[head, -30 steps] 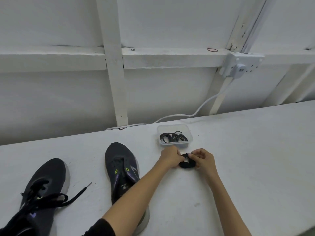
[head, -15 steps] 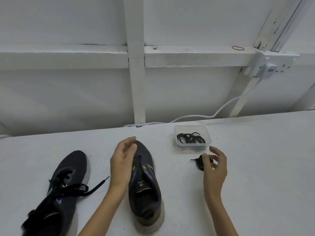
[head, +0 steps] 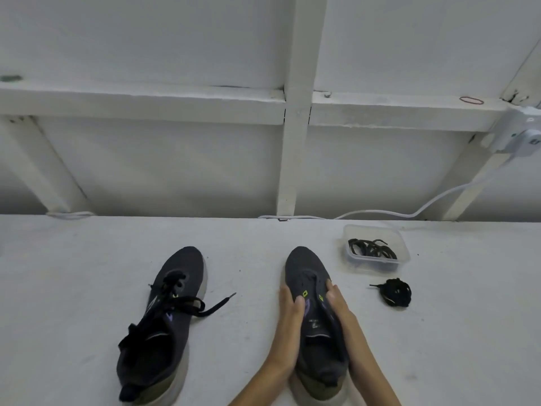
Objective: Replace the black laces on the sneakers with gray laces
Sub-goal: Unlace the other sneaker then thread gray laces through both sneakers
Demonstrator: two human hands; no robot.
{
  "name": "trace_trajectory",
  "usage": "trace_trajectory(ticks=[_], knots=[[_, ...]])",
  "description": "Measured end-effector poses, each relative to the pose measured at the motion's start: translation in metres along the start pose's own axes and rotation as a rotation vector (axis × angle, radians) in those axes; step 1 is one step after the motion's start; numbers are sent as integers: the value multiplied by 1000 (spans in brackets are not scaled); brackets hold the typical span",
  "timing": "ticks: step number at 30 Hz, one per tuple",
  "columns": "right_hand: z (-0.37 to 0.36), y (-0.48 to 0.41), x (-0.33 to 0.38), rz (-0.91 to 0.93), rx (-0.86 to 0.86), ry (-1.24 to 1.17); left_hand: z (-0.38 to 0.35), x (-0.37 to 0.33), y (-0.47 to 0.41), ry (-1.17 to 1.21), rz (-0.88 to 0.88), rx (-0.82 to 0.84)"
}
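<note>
Two dark sneakers stand on the white table, toes pointing away from me. The left sneaker (head: 164,326) still carries its black lace (head: 187,306), loosened, with one end trailing to the right. The right sneaker (head: 316,317) has bare eyelets and no lace. My left hand (head: 288,317) holds its left side with the thumb over the upper. My right hand (head: 341,312) holds its right side. A bundled black lace (head: 396,292) lies on the table to the right of that shoe, apart from both hands.
A clear plastic tub (head: 377,230) with dark coiled laces (head: 371,249) stands behind the bundle. A white cable (head: 380,213) runs along the table's back edge up to a socket (head: 524,139) at the right. White wall framing rises behind the table.
My right hand let go of the bundled black lace and moved left onto the right sneaker. My left hand slid down its left side. The view shifted left.
</note>
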State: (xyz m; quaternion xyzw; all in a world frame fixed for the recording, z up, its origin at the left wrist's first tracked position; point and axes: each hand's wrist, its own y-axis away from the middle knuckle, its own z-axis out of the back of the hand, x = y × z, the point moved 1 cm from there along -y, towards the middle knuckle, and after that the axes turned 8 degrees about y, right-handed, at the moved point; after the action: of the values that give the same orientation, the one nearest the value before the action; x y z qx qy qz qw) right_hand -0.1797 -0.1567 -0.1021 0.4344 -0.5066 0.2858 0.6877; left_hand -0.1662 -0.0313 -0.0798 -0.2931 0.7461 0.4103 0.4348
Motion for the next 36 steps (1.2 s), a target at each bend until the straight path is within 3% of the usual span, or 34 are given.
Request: trace_trajectory(ticks=[5, 8, 11, 15, 19, 24, 32, 36], knots=[[44, 25, -15, 7, -16, 5, 0, -31, 32, -104, -39, 101], [12, 69, 60, 96, -76, 28, 30, -70, 58, -107, -146, 26], [-25, 105, 110, 314, -87, -58, 82, -117, 80, -65, -345, -74], [-101, 112, 119, 338, 100, -186, 165, -135, 84, -45, -490, -354], [-180, 104, 75, 103, 289, -126, 213, -103, 77, -43, -364, -461], [-223, 100, 39, 44, 211, -105, 206, -67, 74, 156, -162, -352], [-194, 101, 37, 70, 80, 24, 188, -50, 67, 104, -171, -348], [-175, 107, 57, 257, -43, 234, 193, -59, 74, 31, -275, -315]])
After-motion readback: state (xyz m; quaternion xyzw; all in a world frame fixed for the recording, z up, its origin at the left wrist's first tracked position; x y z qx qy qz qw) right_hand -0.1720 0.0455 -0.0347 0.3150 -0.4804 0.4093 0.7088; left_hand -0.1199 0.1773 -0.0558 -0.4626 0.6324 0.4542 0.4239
